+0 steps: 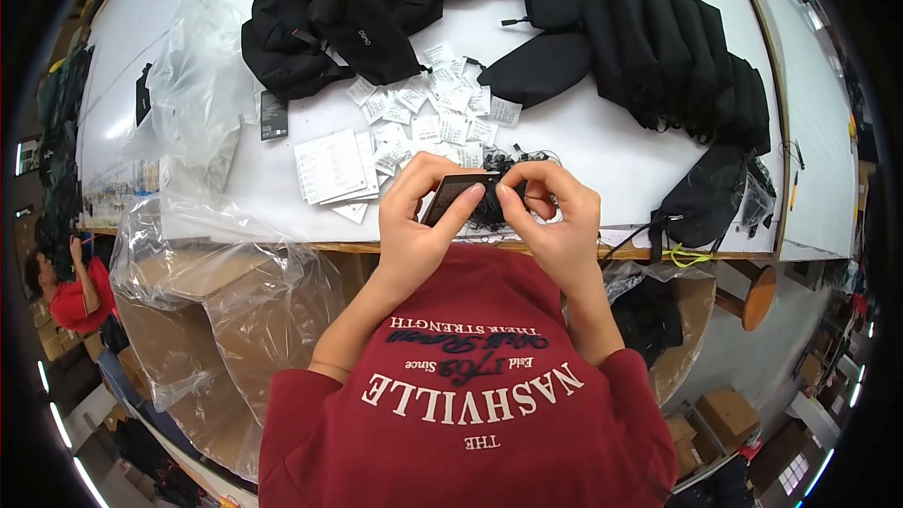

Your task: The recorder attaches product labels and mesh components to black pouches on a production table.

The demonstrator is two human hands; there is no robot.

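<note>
Your left hand [419,226] fingers grip a dark card [450,196] | your right hand [557,221] fingers pinch black strings [497,190] | white bench [583,141], near edge.

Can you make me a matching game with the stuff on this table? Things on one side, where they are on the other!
Things:
1. dark card
2. small white packets
3. black bags
4. clear plastic sheet

Places:
A. far left of the white table
B. pinched between the left hand and right hand
C. scattered mid-table, beyond the hands
D. lined up at the back right

Pairs: 1-B, 2-C, 3-D, 4-A
</note>
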